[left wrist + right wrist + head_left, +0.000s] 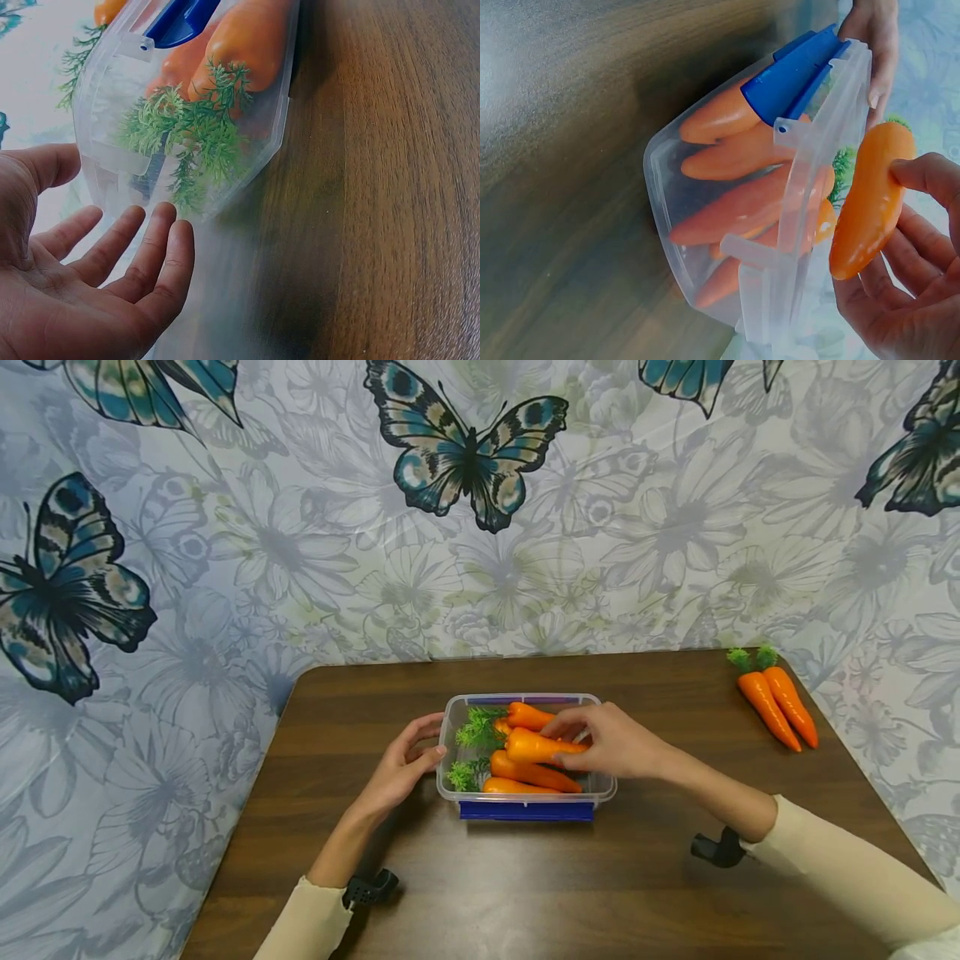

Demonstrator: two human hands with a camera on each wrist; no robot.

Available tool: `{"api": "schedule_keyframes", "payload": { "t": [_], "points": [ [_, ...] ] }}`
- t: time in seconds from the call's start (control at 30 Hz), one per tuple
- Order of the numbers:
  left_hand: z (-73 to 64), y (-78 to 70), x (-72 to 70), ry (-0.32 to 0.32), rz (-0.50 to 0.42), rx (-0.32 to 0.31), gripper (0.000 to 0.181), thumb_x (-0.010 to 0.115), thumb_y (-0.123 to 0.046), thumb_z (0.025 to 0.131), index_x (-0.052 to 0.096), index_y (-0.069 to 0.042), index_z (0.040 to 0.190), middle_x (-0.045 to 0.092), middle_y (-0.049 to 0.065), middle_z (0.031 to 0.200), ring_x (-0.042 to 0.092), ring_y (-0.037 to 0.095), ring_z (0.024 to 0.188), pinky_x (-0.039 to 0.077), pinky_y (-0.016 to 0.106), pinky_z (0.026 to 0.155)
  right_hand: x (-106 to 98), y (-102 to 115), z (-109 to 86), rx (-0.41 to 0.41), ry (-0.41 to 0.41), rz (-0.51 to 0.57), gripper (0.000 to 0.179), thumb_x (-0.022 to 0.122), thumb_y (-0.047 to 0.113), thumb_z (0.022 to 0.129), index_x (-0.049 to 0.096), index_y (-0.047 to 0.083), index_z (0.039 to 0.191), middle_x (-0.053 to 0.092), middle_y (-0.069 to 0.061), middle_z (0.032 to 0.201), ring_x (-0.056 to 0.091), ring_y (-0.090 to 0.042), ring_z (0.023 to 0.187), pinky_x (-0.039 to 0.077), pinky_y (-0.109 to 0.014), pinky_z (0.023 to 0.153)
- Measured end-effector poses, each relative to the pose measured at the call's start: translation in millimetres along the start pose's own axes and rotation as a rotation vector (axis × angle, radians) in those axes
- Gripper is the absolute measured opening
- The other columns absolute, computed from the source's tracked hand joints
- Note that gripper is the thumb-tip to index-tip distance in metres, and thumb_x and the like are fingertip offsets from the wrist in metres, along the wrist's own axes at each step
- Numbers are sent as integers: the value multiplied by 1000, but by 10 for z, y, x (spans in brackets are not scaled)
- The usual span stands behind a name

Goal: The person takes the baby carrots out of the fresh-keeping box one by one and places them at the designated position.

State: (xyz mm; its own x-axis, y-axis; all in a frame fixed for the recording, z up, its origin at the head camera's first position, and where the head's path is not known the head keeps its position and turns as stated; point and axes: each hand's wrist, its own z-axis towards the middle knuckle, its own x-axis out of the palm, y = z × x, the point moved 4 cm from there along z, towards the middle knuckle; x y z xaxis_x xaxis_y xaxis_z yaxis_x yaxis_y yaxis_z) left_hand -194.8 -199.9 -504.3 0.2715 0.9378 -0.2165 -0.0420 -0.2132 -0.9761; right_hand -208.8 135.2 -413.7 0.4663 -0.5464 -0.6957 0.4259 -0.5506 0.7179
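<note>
A clear plastic container (447, 783) with blue clips stands on the table, holding several orange carrots (534, 774) with green leafy tops. My right hand (611, 742) is over its right side and pinches one carrot (874, 199) between thumb and fingers, at the level of the rim. My left hand (405, 764) is at the container's left wall, fingers extended and spread. In the left wrist view its thumb (56, 165) lies close to the rim; whether it touches the wall I cannot tell.
Two more carrots (777, 706) lie side by side at the table's back right corner. The brown wooden table (600, 893) meets a wall covering (300, 568) with butterflies and flowers at its back edge. A blue clip (525, 811) hangs down the container's front.
</note>
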Motion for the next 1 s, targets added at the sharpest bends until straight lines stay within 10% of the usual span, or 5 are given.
{"api": "schedule_keyframes", "payload": {
  "t": [1.0],
  "points": [
    [12,27,5,1,-22,-11,56,63,-22,110,44,-19,162,52,24,159,62,49,134,59,25,96,-446,-472,-311,128,-302,125,29,80,26,98,77,20,127,80,-3,121,72,-12,105,61,-27,82]
  ]
}}
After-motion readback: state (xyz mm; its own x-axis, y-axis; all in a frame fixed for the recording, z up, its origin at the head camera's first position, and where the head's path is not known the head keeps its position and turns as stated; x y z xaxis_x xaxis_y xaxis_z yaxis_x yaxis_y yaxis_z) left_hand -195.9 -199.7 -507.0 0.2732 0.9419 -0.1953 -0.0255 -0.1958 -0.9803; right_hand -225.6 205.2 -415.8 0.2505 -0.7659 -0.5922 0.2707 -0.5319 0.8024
